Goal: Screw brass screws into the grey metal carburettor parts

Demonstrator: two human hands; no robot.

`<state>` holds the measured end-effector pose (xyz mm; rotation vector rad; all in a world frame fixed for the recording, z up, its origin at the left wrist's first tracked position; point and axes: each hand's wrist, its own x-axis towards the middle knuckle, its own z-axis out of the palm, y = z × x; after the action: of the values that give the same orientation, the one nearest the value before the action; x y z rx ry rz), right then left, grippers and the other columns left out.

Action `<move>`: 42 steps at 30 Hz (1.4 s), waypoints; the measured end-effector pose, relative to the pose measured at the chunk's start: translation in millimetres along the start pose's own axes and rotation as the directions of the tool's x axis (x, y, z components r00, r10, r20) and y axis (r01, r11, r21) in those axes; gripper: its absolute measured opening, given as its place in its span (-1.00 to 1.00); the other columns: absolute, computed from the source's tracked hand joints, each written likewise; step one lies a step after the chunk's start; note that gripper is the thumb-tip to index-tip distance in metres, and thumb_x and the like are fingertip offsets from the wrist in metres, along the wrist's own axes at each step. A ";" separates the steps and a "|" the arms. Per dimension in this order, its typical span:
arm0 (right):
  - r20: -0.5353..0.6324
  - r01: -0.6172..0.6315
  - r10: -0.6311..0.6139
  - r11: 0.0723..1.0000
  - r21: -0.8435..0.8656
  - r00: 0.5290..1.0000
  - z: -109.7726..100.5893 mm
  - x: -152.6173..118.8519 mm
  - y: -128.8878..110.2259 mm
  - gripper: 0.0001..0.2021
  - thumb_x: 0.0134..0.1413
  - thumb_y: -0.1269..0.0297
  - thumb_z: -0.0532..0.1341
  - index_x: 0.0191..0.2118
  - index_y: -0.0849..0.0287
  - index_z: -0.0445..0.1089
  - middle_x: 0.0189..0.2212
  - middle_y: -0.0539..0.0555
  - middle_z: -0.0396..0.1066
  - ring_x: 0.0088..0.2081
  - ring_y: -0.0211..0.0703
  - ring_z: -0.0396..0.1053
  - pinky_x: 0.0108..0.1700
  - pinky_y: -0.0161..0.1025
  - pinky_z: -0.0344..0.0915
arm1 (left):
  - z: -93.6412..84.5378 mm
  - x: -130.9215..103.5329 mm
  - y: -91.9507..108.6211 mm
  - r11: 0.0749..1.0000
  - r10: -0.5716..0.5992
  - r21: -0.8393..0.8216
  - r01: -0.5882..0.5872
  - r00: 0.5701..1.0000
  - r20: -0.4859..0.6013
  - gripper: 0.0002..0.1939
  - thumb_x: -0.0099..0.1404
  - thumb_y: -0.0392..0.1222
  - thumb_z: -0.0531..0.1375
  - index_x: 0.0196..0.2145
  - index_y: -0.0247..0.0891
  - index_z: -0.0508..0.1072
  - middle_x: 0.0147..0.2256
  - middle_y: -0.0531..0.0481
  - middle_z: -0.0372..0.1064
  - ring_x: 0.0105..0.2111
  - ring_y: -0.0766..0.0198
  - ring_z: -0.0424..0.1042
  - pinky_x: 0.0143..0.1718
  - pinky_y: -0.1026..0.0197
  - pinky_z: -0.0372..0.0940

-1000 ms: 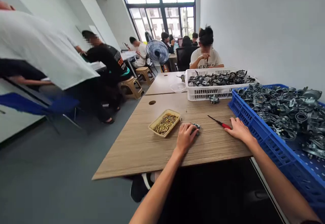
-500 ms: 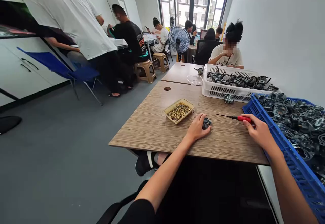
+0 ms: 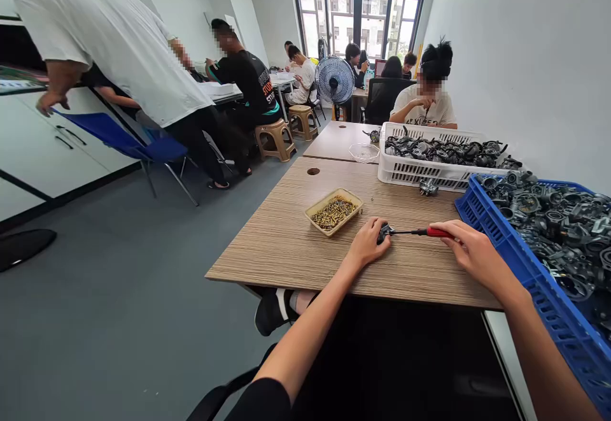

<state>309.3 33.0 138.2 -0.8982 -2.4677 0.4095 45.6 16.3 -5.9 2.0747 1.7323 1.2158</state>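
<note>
My left hand [image 3: 368, 241] is closed around a small carburetor [image 3: 384, 233] on the wood-grain table [image 3: 286, 236], and its fingers hide much of the part. My right hand [image 3: 470, 249] grips a screwdriver by its red handle [image 3: 438, 232]. The thin dark shaft [image 3: 409, 232] points left, and its tip meets the carburetor's right side; the exact contact spot is too small to make out. Left of my left hand stands a shallow cream tray [image 3: 310, 217] full of small brass-coloured pieces [image 3: 335, 212].
A blue crate [image 3: 506, 233] heaped with metal carburetors borders my right arm. Behind it stands a white basket [image 3: 405, 171] of dark carburetors, with one loose carburetor [image 3: 428, 186] in front. A person [image 3: 424, 90] sits across the table; a fan [image 3: 334, 81] is farther back.
My right hand has brought the screwdriver left, so its tip now meets the carburetor. My left hand has shifted slightly left with the part. A standing person at left now reaches toward the blue chair.
</note>
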 end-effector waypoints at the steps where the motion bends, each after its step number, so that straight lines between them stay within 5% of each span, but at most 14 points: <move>1: 0.004 0.004 -0.004 1.000 0.003 1.000 0.3 -0.1 -0.9 -0.70 0.43 0.27 0.05 0.12 -0.02 0.45 0.06 0.08 0.50 0.07 0.01 0.47 0.11 -0.05 0.40 | -0.2 0.0 0.2 1.000 0.000 0.002 0.000 1.000 0.001 -0.66 0.36 -0.20 0.15 0.08 -0.18 0.34 0.02 -0.12 0.35 0.02 0.10 0.45 0.13 0.07 0.37; 42: 0.010 0.010 -0.010 1.000 0.024 1.000 2.1 0.0 -3.7 -0.66 0.40 0.32 0.03 0.11 0.00 0.47 0.07 0.11 0.51 0.11 0.03 0.45 0.16 0.03 0.40 | -1.2 -0.5 2.3 1.000 -0.028 0.011 0.028 0.999 0.023 -0.69 0.38 -0.16 0.16 0.07 -0.17 0.37 0.00 -0.10 0.38 0.01 0.10 0.47 0.12 0.07 0.38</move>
<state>306.2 30.0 138.0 -0.8754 -2.4704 0.4409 46.5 14.8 -4.0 2.0547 1.7551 1.1726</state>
